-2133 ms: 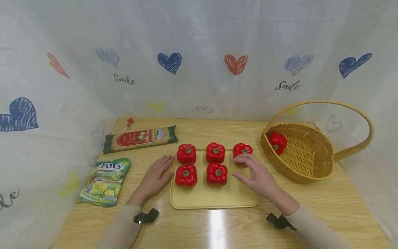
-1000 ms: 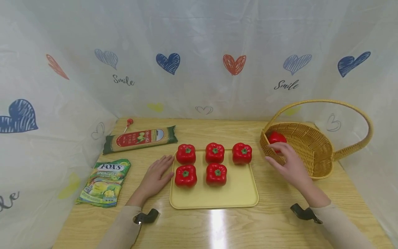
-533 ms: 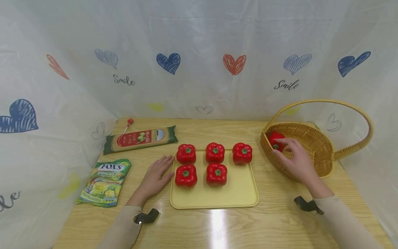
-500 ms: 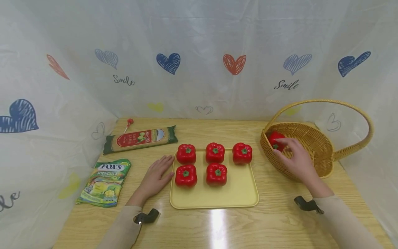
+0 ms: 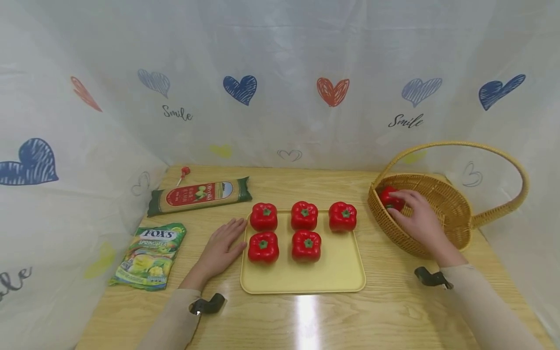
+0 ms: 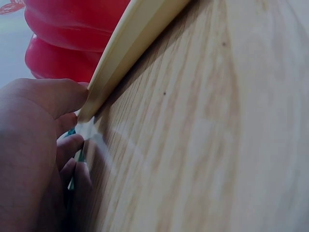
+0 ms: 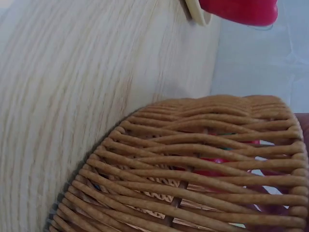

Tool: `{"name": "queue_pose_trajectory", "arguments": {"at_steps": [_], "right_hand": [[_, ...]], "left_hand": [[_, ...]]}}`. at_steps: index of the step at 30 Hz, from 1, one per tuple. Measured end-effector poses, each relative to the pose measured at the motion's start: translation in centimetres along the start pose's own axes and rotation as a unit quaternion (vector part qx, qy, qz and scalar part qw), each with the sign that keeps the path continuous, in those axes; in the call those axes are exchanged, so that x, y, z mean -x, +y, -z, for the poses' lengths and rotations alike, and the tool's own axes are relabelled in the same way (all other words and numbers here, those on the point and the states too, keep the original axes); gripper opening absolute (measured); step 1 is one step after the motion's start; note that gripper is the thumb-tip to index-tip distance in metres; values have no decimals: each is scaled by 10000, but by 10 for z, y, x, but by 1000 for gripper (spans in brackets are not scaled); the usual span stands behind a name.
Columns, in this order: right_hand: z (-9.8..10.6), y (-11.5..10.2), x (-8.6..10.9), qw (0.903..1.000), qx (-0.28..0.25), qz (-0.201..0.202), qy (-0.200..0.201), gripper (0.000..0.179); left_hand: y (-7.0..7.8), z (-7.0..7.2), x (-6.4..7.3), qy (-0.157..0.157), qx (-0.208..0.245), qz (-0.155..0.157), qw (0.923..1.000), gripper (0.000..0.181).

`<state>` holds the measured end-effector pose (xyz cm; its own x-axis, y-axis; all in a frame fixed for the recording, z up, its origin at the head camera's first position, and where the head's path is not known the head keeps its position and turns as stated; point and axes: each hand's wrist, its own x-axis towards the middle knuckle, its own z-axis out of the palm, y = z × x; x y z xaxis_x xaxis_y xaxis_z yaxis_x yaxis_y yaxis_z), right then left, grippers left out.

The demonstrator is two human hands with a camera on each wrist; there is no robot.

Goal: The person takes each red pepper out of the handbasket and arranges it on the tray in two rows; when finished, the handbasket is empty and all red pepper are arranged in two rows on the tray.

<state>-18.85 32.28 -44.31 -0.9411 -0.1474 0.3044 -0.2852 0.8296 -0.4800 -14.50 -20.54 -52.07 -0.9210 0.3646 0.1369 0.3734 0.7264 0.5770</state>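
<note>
My right hand (image 5: 417,218) reaches inside the wicker basket (image 5: 452,206), with thumb and fingers round a red bell pepper (image 5: 387,195) at the basket's left end. The fingers partly cover that pepper. Through the weave, the right wrist view gives only glimpses of red. On the yellow tray (image 5: 302,281) several more red bell peppers (image 5: 306,246) sit upright, green stems up. Flat on the table, my left hand (image 5: 218,250) touches the tray's left edge with relaxed fingers. The left wrist view has its fingertips at the tray rim (image 6: 111,67).
Left of the tray lie a green FOX'S candy bag (image 5: 150,257) and a long pasta packet (image 5: 200,195). A red lollipop (image 5: 185,171) is behind the packet. The basket's tall handle (image 5: 509,158) arches over its opening. A white curtain (image 5: 280,121) stands behind the table.
My right hand has moved from the tray's back-right pepper over to the basket, then in around the pepper there. The left hand has stayed put; the tray peppers look unmoved.
</note>
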Motion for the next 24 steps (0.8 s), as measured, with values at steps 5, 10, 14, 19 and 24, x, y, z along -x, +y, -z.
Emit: {"name": "queue_pose_trajectory", "arguments": {"at_steps": [5,10,14,19,24], "right_hand": [[1,2,-6,9996,138,-98,-247,45],[1,3,-11,9985,216,-155,-473,52],[2,3,-13,9972,290,-222,-652,56],[2,3,-15,9956,342,-293,-818,58],[2,4,-17,9942,437,-214,-956,61]], "left_hand": [[0,0,0,21,-21,-8,10000,62],[0,0,0,7,-14,-15,10000,62],[1,0,0,10,-10,-19,10000,62],[2,1,0,19,-9,-26,10000,62],[2,1,0,16,8,-25,10000,62]]}}
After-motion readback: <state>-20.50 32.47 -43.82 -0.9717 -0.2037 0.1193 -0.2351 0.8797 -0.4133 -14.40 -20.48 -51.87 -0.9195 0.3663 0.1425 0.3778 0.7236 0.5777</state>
